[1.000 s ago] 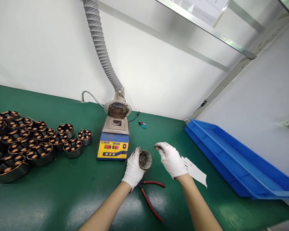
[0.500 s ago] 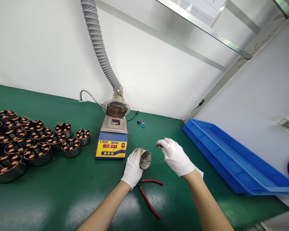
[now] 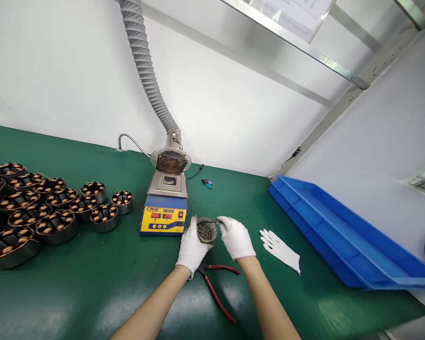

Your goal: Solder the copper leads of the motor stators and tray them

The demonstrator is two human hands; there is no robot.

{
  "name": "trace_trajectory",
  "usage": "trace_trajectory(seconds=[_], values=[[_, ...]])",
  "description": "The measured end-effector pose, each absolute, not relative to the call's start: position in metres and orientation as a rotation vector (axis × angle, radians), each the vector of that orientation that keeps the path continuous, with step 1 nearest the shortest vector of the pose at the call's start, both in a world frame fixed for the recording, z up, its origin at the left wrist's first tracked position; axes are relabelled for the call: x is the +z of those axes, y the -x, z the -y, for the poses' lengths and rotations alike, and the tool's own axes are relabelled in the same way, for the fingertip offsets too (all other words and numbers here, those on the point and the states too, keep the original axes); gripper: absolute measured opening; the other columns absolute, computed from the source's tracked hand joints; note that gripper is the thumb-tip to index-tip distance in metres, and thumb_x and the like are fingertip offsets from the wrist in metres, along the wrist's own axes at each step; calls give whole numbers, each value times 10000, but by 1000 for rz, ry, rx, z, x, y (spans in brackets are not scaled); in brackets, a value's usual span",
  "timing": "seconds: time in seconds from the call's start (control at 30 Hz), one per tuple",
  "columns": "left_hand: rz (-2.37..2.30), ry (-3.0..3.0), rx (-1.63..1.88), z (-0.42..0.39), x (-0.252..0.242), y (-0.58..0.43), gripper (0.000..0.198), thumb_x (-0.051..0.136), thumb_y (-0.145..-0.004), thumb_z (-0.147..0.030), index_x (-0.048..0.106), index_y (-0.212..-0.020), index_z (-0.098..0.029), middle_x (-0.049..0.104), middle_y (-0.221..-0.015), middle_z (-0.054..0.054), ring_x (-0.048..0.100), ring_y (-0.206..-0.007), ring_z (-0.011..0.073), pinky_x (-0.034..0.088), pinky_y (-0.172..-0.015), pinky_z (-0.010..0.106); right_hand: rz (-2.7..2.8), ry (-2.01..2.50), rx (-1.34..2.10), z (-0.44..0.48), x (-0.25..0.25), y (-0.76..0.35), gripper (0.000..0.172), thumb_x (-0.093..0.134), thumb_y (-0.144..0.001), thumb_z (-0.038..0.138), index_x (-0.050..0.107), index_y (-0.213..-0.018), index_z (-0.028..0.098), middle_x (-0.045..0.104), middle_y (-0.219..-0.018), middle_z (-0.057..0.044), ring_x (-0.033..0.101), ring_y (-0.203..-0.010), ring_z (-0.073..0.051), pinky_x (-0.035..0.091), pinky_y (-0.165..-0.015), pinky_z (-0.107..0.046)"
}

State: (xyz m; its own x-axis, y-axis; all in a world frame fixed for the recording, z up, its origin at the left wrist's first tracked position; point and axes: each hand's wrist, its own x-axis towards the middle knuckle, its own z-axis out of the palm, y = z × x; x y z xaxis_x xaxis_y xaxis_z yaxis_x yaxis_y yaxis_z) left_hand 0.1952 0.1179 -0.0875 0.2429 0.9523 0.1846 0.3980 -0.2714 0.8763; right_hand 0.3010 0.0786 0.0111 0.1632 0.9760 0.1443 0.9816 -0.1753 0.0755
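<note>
Both my hands wear white gloves. My left hand (image 3: 192,248) is wrapped round a small round metal cup (image 3: 206,231) filled with dark scraps, held just above the green mat. My right hand (image 3: 235,238) is closed in a pinch on a thin tool, perhaps tweezers (image 3: 214,221), whose tip reaches over the cup's rim. Both hands are close together, right in front of the yellow and blue solder pot (image 3: 165,208).
Red-handled pliers (image 3: 217,290) lie on the green mat (image 3: 74,283) below my hands. A spare white glove (image 3: 280,250) lies to the right. Several copper-wound stators (image 3: 49,208) crowd the left. Stacked blue trays (image 3: 340,236) stand at the right. A ribbed extraction hose (image 3: 145,71) hangs over the pot.
My right hand has moved left, bringing the thin tool to the cup's rim and uncovering the spare glove. My left hand has tipped the cup more upright.
</note>
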Motion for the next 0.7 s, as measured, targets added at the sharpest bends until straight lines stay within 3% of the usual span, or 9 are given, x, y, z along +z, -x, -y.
trace_trajectory(seconds=[0.2,0.33,0.43,0.53,0.6,0.7], values=[[-1269,-1680,918,-116,-78,-192,832,693,-638,-193,233,-1327,-111,632,-1134,181,623,-1017,271,486,-861,357,2141,2299,-132,-84,10,-285,255,466,-824,107,655,-972,194,680,-885,-81,616,-817,-209,413,-696,-274],[-1253,-1671,928,-117,-78,-192,843,683,-640,-186,211,-1336,-122,602,-1184,181,598,-1063,267,464,-904,362,2117,2284,-77,-70,18,-279,275,470,-797,79,668,-945,200,674,-873,-96,607,-819,-228,408,-703,-296],[-1227,-1698,946,-115,-84,-192,871,676,-629,-205,187,-1342,-97,505,-1290,224,505,-1186,300,414,-985,405,1952,2307,-41,-67,13,-285,294,437,-827,110,655,-1005,198,676,-907,-108,606,-863,-233,419,-743,-308],[-1172,-1787,988,-101,-93,-185,945,684,-597,-246,138,-1352,-90,330,-1411,266,310,-1316,345,328,-1056,487,1715,2312,44,-76,-1,-295,297,405,-860,181,639,-1043,198,684,-975,-92,618,-895,-206,439,-788,-288],[-1119,-1887,1036,-88,-98,-171,982,689,-578,-266,116,-1357,-92,278,-1428,288,265,-1326,368,342,-1040,531,1563,2294,149,-85,-11,-300,301,395,-852,229,646,-1010,178,696,-966,-79,641,-852,-189,470,-756,-262],[-1032,-2107,1130,-75,-100,-133,899,675,-589,-268,203,-1338,-109,384,-1376,270,377,-1276,356,427,-980,517,1390,2257,313,-92,-20,-302,431,337,-843,339,607,-1062,84,710,-828,-107,662,-681,-209,513,-614,-285]])
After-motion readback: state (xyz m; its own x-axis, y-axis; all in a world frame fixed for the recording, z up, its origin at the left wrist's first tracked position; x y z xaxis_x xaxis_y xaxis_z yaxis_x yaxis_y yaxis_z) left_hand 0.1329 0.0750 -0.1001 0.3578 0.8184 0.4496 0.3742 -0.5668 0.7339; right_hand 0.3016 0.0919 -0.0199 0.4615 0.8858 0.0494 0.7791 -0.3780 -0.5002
